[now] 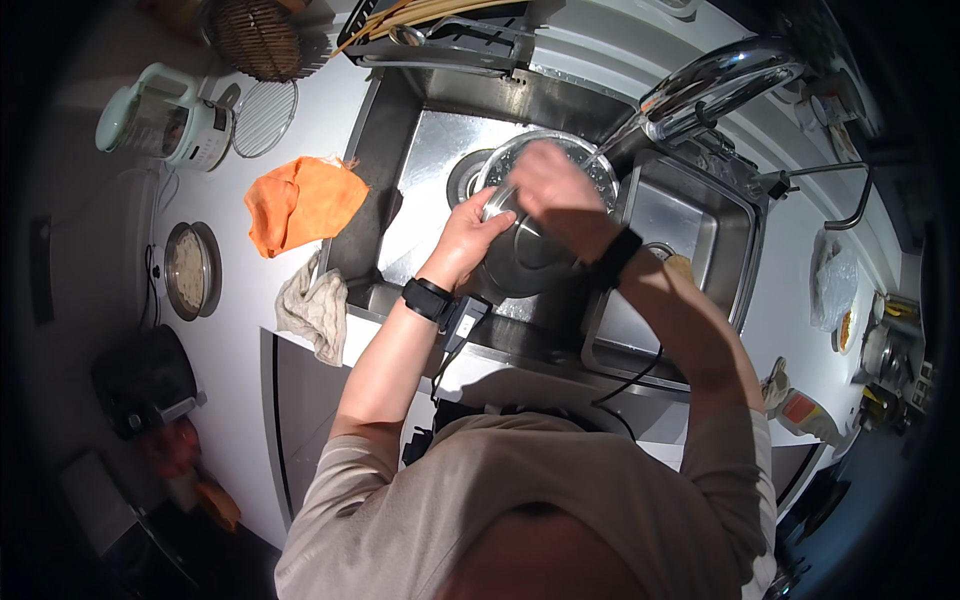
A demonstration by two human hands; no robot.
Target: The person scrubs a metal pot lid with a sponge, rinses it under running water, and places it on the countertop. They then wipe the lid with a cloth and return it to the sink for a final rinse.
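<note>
My left hand (pixel 478 229) grips the rim of a round metal vessel (pixel 531 259), which is tilted over the sink. Blurred by motion, my right hand (pixel 551 180) is at the vessel's upper edge; its fingers look curled, and whether they hold anything cannot be told. Behind both hands a round bowl (pixel 600 161) with water in it stands in the steel sink (pixel 435 142). A thin stream runs into that bowl from the chrome faucet (pixel 709 82). Both wrists wear black bands.
An orange cloth (pixel 307 202) and a beige rag (pixel 315 307) lie left of the sink, with a round wire rack (pixel 265 118) and a glass kettle (pixel 161 120) beyond. A steel basin (pixel 622 322) sits at the right. Chopsticks (pixel 442 11) lie on the rack behind.
</note>
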